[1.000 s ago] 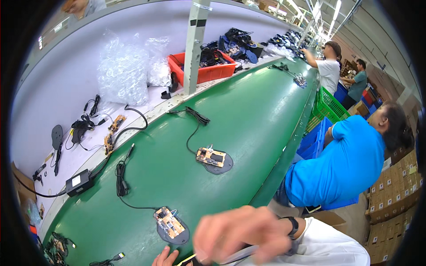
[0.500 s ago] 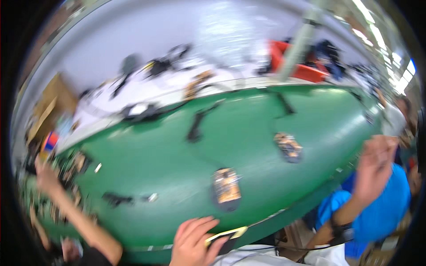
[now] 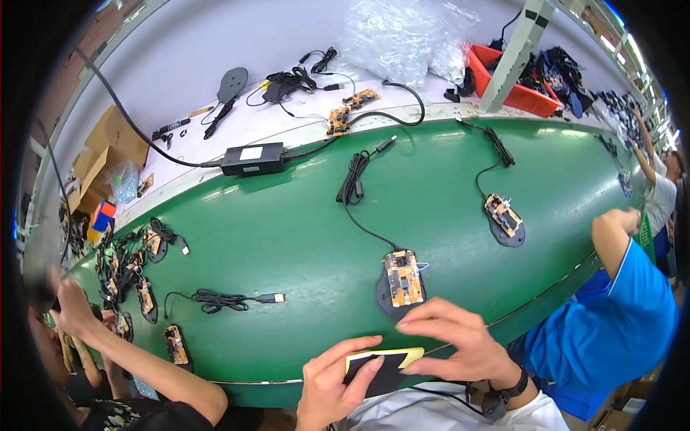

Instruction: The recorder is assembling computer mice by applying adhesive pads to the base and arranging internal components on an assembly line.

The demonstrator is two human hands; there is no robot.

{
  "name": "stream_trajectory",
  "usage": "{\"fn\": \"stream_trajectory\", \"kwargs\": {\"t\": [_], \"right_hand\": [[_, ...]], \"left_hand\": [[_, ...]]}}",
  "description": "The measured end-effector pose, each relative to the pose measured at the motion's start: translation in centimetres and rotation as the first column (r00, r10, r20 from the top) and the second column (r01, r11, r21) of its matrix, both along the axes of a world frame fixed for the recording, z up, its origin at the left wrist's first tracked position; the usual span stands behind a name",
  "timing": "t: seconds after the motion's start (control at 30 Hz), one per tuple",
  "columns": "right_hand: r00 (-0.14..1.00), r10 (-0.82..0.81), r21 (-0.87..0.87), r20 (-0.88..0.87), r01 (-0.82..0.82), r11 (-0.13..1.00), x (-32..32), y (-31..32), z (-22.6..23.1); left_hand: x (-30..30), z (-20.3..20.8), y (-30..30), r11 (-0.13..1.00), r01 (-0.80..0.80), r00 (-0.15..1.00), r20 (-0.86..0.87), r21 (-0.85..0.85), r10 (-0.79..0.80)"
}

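Near the front edge of the green belt, my left hand point(image 3: 332, 388) is closed around a flat black rectangular thing with a yellow rim point(image 3: 381, 368); its exact kind does not show. The thumb lies on the black face, fingers behind the far edge. My right hand point(image 3: 456, 341) is at the other end, fingers apart and curved, its thumb tip at the yellow corner. Just beyond lies a computer mouse base with a bare brown circuit board point(image 3: 404, 279), its black cable bundle point(image 3: 352, 183) stretching away. Another open mouse point(image 3: 504, 217) sits farther right.
A loose USB cable point(image 3: 215, 300) lies left of centre; several open mice point(image 3: 146, 298) crowd the far left beside a co-worker's arm point(image 3: 151, 370). A black power adapter point(image 3: 251, 159) rests on the back ledge, a red bin point(image 3: 528, 99) behind. A blue-shirted person point(image 3: 611, 337) sits at right.
My right hand has come in from the right to the yellow-rimmed thing. My left hand keeps its hold. The blur has gone, and the open mice appear farther right in the view.
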State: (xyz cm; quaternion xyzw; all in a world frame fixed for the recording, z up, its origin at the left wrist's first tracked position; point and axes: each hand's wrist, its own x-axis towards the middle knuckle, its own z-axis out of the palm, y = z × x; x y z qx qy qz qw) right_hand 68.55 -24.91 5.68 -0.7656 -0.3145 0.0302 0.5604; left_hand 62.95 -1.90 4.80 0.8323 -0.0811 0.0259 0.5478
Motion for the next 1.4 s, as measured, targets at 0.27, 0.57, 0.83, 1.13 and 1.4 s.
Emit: {"fn": "stream_trajectory", "kwargs": {"t": [0.27,0.57,0.83,1.13,1.4], "right_hand": [[0.958,-0.068,0.05,0.278,0.056,0.997,-0.2,2.8,-2.5],[0.947,-0.189,0.168,0.261,0.148,0.975,-1.1,4.1,-3.1],[0.955,-0.192,0.191,0.224,0.151,0.97,-1.5,3.7,-3.8],[0.937,-0.089,0.216,0.337,0.015,0.976,-3.2,1.5,-2.4],[0.929,-0.286,0.231,-0.235,0.339,0.912,3.1,-3.1,-1.2]], "left_hand": [[-0.3,0.3,1.1,0.997,-0.056,0.998,-0.037,-0.048,0.055],[-0.1,1.3,1.1,0.986,-0.163,0.986,-0.016,0.022,0.164],[-0.3,1.1,0.5,0.974,-0.198,0.979,-0.03,0.108,0.202],[0.9,1.2,0.5,0.96,-0.222,0.969,-0.072,0.173,0.237],[1.7,0.3,-3.4,0.925,0.308,0.925,0.159,0.225,-0.346]]}}
